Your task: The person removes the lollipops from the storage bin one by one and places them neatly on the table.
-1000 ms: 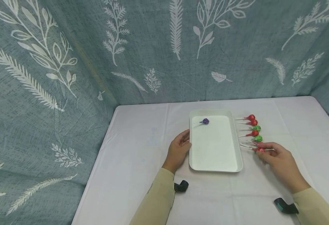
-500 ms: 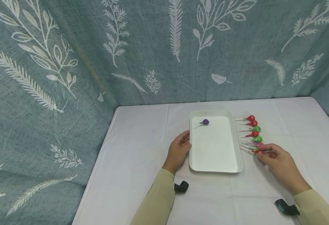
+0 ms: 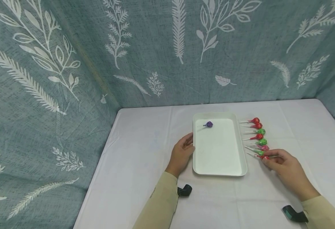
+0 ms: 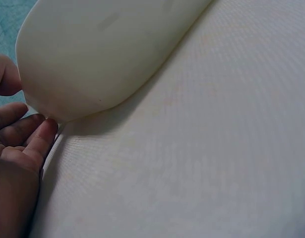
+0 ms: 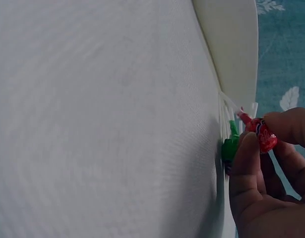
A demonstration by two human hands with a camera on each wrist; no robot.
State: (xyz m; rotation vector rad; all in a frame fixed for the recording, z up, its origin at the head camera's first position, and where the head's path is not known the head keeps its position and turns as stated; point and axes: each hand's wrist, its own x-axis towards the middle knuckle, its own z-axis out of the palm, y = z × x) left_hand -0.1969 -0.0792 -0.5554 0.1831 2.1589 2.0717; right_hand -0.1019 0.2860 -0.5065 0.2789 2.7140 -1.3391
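At the right of the white tray (image 3: 220, 152), my right hand (image 3: 283, 163) pinches a red-wrapped lollipop (image 5: 266, 136) by its candy end between thumb and finger. Its white stick points left toward the tray. A green lollipop (image 3: 259, 153) lies just behind it, close to the fingertips, with a pink one (image 3: 263, 148) beyond. My left hand (image 3: 180, 153) holds the tray's left side, thumb and fingertips at its edge. In the left wrist view, fingertips (image 4: 50, 124) meet the tray's lower edge. One purple lollipop (image 3: 209, 124) lies inside the tray, near its far left corner.
Several more lollipops, among them a red one (image 3: 255, 120) and a green one (image 3: 261, 131), form a column along the tray's right side. A white cloth covers the table (image 3: 144, 143). A patterned teal curtain (image 3: 161, 47) hangs behind and at the sides.
My right hand has moved slightly toward me with the red lollipop, drawing it apart from the others. The green and pink lollipops behind it now show more. The left hand and tray stay put.
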